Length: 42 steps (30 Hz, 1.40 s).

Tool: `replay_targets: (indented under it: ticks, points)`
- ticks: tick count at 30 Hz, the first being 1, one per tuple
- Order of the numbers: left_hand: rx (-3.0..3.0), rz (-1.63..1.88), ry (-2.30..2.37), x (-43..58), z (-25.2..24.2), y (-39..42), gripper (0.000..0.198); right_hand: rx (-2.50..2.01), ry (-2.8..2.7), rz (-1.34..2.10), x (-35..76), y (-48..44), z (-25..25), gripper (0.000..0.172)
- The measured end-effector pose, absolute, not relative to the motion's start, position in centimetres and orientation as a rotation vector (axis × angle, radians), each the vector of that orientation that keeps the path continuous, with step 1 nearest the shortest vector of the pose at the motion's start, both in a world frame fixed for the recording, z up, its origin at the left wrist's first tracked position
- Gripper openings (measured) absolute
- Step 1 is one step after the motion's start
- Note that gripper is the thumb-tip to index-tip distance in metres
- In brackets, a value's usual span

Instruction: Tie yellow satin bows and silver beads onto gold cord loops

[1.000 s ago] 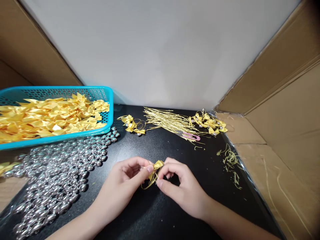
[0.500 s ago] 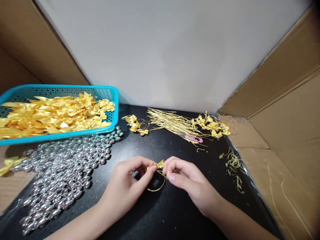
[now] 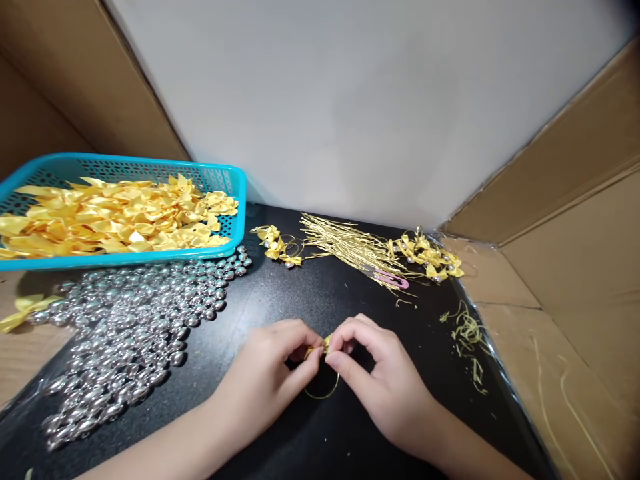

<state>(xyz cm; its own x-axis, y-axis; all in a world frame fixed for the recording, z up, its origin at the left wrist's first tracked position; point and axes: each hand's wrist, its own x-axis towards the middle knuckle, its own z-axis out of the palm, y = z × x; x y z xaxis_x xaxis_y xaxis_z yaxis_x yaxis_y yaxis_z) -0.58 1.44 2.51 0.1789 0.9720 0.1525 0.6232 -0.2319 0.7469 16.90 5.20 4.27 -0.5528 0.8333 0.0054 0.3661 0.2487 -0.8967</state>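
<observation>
Between my fingertips, low over the black tabletop, is a small yellow ribbon bow (image 3: 327,341), mostly hidden by both hands. My left hand (image 3: 277,363) pinches its left side between thumb and index finger. From the right, my right hand (image 3: 377,370) pinches at the bow's other side, its fingertips almost meeting the left ones; whether it grips ribbon or cord I cannot tell for certain. A loop of thin gold cord (image 3: 323,397) hangs below the bow, between the two hands.
A blue basket (image 3: 241,213) of yellow bows stands back left, with silver beads (image 3: 135,333) spread before it. Behind my hands lie gold cords (image 3: 345,241), pink-handled thread snips (image 3: 393,279) and beaded bows (image 3: 430,255). Cord scraps (image 3: 467,333) lie right; cardboard walls flank the table.
My hands have drawn closer together around the bow, which is now more covered. The cord loop still hangs beneath it. The whole view has shifted slightly.
</observation>
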Motion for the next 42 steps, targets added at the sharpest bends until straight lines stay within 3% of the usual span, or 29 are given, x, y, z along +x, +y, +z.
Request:
replay_targets:
  ticks: [5,17,23,35,42]
  points:
    - [2.034,0.832,1.4,-0.4,2.5,1.1,0.018,-1.089,-2.142,1.109,16.7,5.2,4.0,0.015]
    - [1.929,0.898,1.413,-0.9,2.5,1.3,0.014,-1.331,-1.924,1.353,16.9,5.9,4.2,0.011]
    - [1.78,0.908,1.547,-1.0,2.7,1.8,0.016,-1.057,-2.236,1.189,17.2,5.7,4.9,0.011]
    - [2.169,0.843,1.33,-0.5,1.3,1.0,0.018,-1.245,-2.065,1.271,16.8,6.0,3.9,0.012]
    - [1.695,0.975,1.59,-1.3,2.0,1.5,0.016,-1.266,-2.066,1.331,16.9,6.2,4.2,0.01]
